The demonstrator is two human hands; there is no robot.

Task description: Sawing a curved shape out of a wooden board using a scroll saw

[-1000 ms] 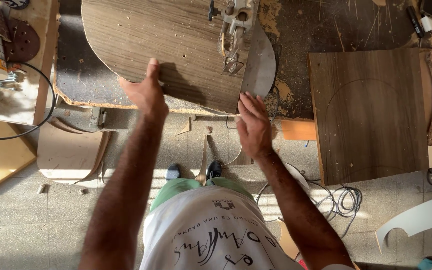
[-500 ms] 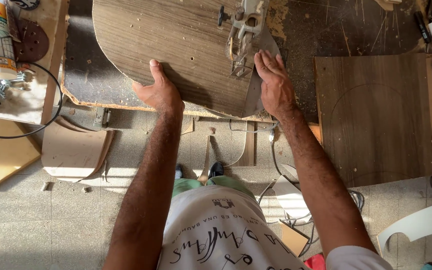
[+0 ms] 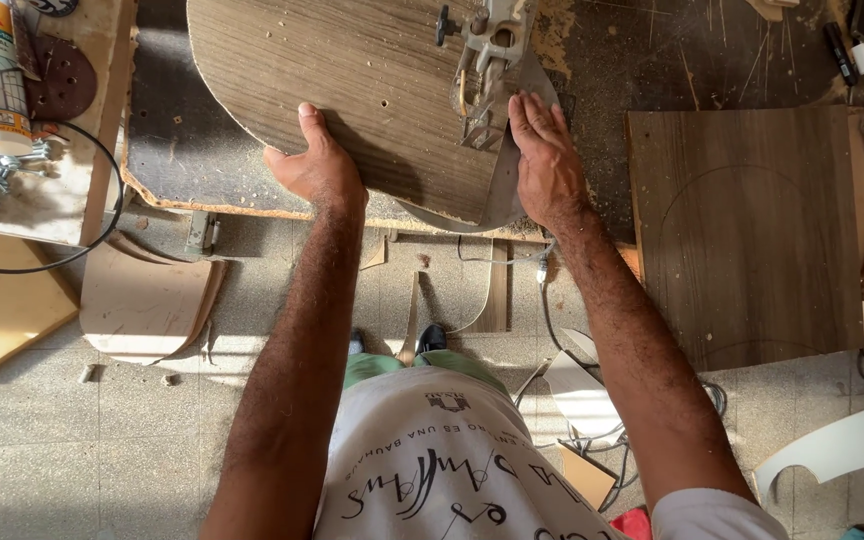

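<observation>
Sawdust-strewn bench (image 3: 652, 60): left hand (image 3: 317, 165) grips wood panel (image 3: 352, 80) edge; right hand (image 3: 547, 160) flat on offcut strip (image 3: 507, 185).

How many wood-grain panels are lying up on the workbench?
2. One rounded wood-grain panel lies at the saw, with the left hand at its edge and the right hand beside the blade. A squarer panel lies to the right. Others may be out of view.

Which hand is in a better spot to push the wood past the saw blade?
Probably the right hand: it lies flat on the wooden panel right beside the saw blade. The left hand grips the near edge, farther away.
</observation>
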